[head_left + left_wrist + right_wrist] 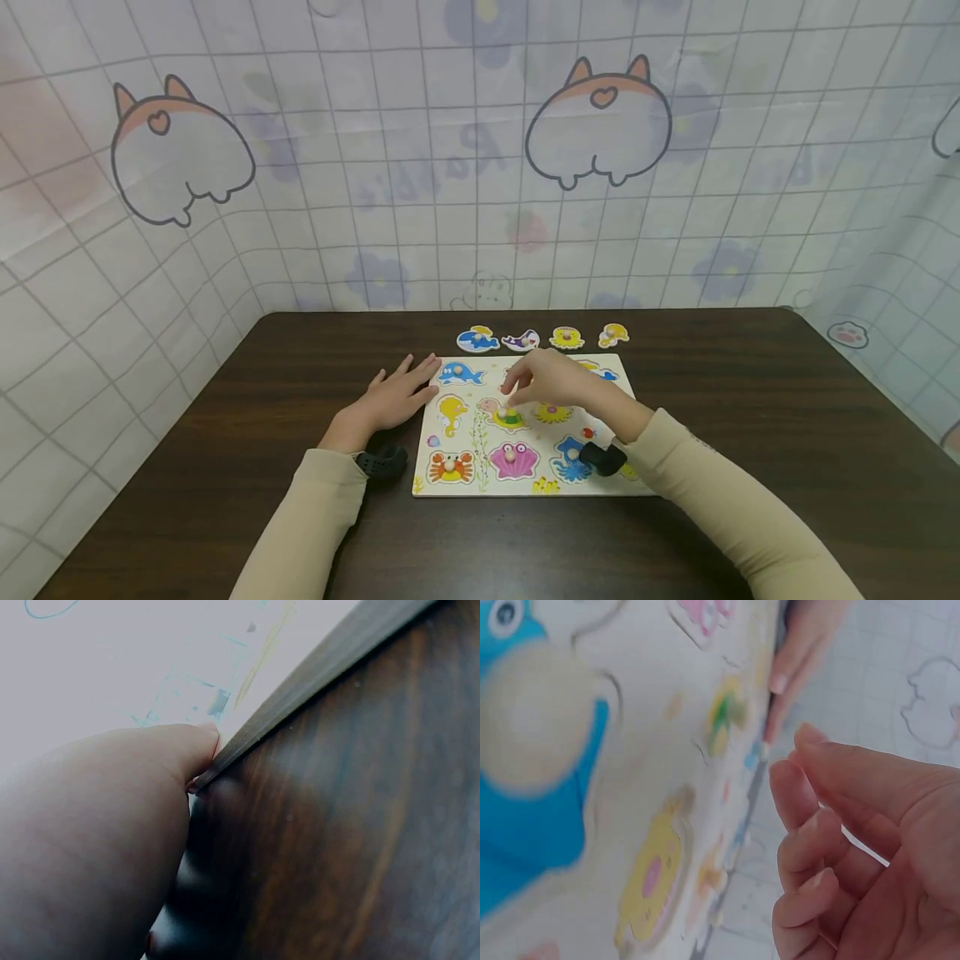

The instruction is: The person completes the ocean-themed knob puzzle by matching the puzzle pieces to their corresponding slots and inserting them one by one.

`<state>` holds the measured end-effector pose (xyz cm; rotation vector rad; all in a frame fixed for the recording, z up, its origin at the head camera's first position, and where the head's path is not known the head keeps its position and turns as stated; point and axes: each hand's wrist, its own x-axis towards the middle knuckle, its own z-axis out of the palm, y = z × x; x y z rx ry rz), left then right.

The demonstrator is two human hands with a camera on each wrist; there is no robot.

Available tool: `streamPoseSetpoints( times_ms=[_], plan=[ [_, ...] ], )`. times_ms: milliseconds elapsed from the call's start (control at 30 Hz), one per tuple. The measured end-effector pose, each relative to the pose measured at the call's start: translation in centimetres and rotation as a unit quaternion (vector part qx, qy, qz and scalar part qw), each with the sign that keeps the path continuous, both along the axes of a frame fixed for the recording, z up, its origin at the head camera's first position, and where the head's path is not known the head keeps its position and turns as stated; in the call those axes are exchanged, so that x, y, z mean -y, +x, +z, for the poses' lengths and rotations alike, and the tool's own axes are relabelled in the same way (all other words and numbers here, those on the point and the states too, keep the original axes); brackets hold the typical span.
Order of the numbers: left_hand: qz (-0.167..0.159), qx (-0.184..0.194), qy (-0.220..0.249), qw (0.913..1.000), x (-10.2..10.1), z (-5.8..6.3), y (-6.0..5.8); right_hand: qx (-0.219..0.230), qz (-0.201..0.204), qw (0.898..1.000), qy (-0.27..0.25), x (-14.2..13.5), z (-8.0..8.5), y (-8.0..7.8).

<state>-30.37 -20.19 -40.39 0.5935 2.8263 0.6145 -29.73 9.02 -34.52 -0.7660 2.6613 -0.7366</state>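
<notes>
A pale puzzle board [420,490] with sea animal pieces lies on the table. My left hand [395,400] rests with fingers spread at its left side; in the left wrist view a digit [196,746] touches the board's edge [259,724]. My right hand [553,382] hovers over the board's middle, thumb and index finger close together, other fingers loosely curled, nothing between them. Just below its fingertips is a green and yellow turtle piece [510,418] with a knob. Around it are a seahorse [452,410], a crab [451,468], a pink shell [513,461] and a blue squid-like piece [572,460].
Behind the board, loose pieces lie in a row: a blue whale [477,339], a purple fish-like piece [521,340], a yellow octopus [566,337] and an orange-yellow piece [613,335]. The dark wooden table [187,492] meets a grid-patterned cloth backdrop [420,208].
</notes>
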Motion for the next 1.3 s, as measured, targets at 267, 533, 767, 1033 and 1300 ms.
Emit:
streamPoseSetpoints(
  times_ms=[267,533,767,1033,1300],
  plan=[
    [0.001,-0.002,0.0,1.0,0.2,0.0,0.0,-0.062,-0.058,0.991,-0.098,-2.4,0.5,-0.9],
    [0.002,-0.001,0.005,1.0,0.2,0.0,0.1,-0.068,-0.166,0.965,-0.19,-5.0,0.0,-2.3],
    [-0.004,0.002,0.004,1.0,-0.2,0.0,0.2,-0.034,-0.243,0.94,-0.237,-8.7,-1.4,-4.3],
    [0.0,0.0,0.002,1.0,0.1,-0.3,0.0,-0.015,-0.282,0.937,-0.207,-11.6,-2.4,-6.6],
    [0.002,-0.001,0.004,1.0,0.2,-0.2,0.1,0.005,-0.293,0.939,-0.182,-13.4,-3.2,-8.1]
  ],
)
